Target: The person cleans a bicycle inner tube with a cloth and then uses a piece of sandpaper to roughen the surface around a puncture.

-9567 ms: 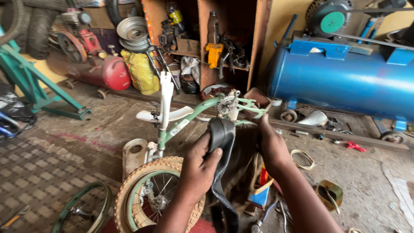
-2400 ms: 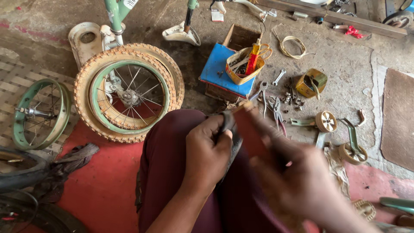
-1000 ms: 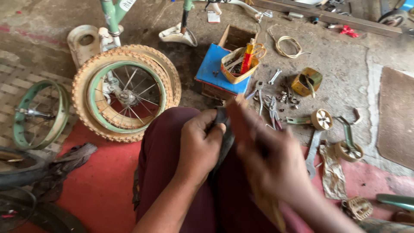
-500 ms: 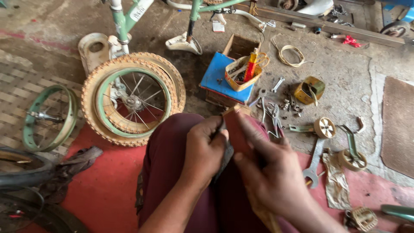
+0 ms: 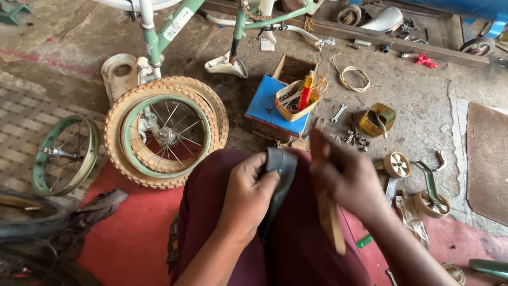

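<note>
Pinning the black inner tube [image 5: 279, 175] on my lap, my left hand [image 5: 248, 197] gripped it tight; my right hand [image 5: 346, 182] held what looked like a wooden stick [image 5: 330, 225], best rubbed flat and firm.

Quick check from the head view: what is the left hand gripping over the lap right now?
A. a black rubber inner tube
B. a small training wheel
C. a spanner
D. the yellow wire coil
A: the left hand is closed around the folded black rubber inner tube on the lap.
</note>
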